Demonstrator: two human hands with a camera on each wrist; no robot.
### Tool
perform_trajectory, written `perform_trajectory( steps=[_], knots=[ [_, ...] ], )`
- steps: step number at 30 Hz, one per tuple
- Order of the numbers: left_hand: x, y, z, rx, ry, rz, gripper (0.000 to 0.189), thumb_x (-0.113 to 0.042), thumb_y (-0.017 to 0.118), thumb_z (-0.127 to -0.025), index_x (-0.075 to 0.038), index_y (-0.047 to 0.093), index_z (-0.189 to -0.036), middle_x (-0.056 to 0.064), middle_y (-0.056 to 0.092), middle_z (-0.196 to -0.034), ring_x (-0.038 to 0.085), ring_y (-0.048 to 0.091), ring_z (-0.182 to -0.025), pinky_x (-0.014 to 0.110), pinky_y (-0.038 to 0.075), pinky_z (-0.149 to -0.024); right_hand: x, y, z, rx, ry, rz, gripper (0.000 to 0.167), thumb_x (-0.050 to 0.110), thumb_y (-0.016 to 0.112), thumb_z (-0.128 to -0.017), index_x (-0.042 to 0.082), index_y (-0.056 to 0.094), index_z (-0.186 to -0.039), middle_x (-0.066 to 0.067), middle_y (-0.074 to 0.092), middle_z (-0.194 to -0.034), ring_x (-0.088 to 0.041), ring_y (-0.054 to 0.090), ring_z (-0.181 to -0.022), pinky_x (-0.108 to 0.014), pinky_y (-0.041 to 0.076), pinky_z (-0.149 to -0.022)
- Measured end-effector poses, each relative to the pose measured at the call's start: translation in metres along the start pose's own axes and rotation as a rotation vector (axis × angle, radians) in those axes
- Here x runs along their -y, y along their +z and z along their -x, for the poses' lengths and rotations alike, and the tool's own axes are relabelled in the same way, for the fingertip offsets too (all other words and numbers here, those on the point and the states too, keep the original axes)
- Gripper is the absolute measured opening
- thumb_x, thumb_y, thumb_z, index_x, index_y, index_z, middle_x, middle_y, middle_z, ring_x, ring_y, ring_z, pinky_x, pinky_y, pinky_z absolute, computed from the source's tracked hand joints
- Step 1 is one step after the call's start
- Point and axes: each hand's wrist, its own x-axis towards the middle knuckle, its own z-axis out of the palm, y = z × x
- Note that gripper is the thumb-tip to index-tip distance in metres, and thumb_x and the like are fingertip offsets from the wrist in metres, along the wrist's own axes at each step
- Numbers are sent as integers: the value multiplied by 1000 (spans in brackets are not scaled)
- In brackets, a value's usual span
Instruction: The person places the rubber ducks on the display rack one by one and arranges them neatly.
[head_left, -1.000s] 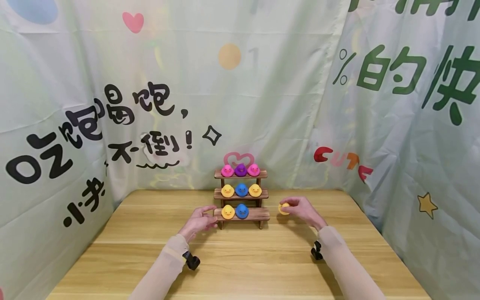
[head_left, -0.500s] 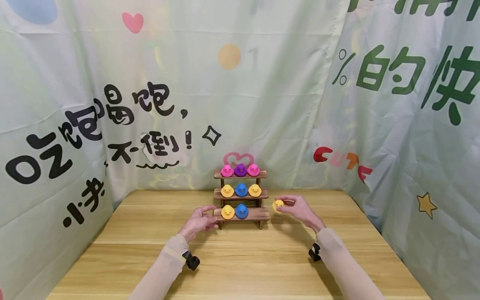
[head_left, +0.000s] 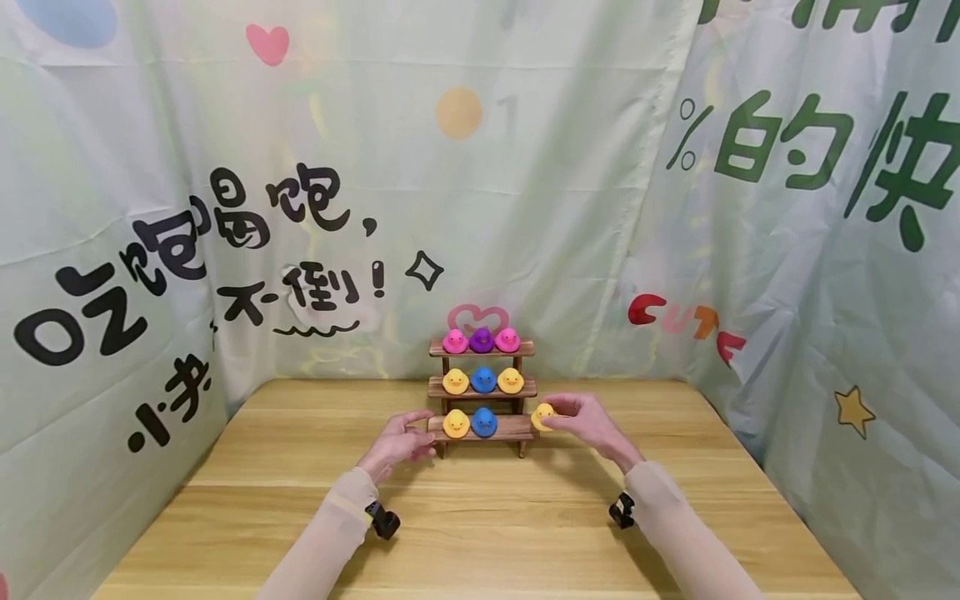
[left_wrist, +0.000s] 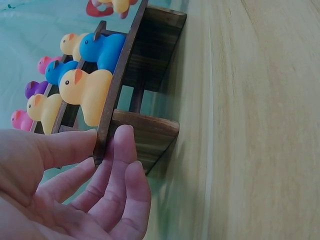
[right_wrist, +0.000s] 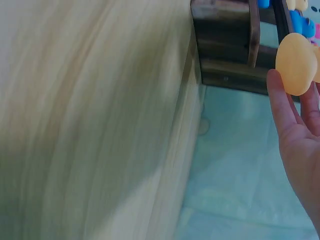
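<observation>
A three-tier wooden display stand stands at the back middle of the table. My left hand pinches the left end of its lowest shelf, thumb above and fingers beneath, as the left wrist view shows. My right hand holds a yellow rubber duck in its fingertips at the right end of that same shelf. On this shelf sit another yellow duck and a blue duck, towards the left. In the right wrist view the held duck's rounded underside faces the camera.
The middle shelf bears two yellow ducks and a blue duck between them. Two pink ducks and a purple duck line the top shelf. A printed curtain hangs close behind the stand and along both sides of the wooden table.
My right hand has moved left with the yellow duck, from beside the stand to the lowest shelf's right end. The left hand keeps its place on the shelf.
</observation>
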Motion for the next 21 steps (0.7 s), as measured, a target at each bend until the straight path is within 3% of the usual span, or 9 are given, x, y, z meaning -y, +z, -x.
perform_trajectory(
  steps=[10,16,21],
  knots=[
    [-1,0,-1,-8,-9,-32,54,-5,62,-94,-6,45,-145,18,71,-105,17,68,-73,24,48,-60,-1,18,-2,13,-1,5,51,24,78,-85,-2,63,-126,-11,69,-120,-16,63,-109,-23,54,-89],
    [-1,1,-2,-2,-13,-29,56,-5,62,-94,-6,43,-146,18,70,-108,20,69,-77,28,51,-64,-1,28,-2,16,30,11,48,19,75,-87,-1,61,-129,-15,66,-127,-28,61,-116,-23,55,-88],
    [-3,2,-1,-14,-12,-32,54,-4,62,-94,-7,45,-145,18,71,-106,19,69,-75,27,51,-63,17,35,4,27,4,16,45,13,73,-88,-3,61,-128,-19,63,-129,-39,56,-121,-32,55,-94]
  ],
)
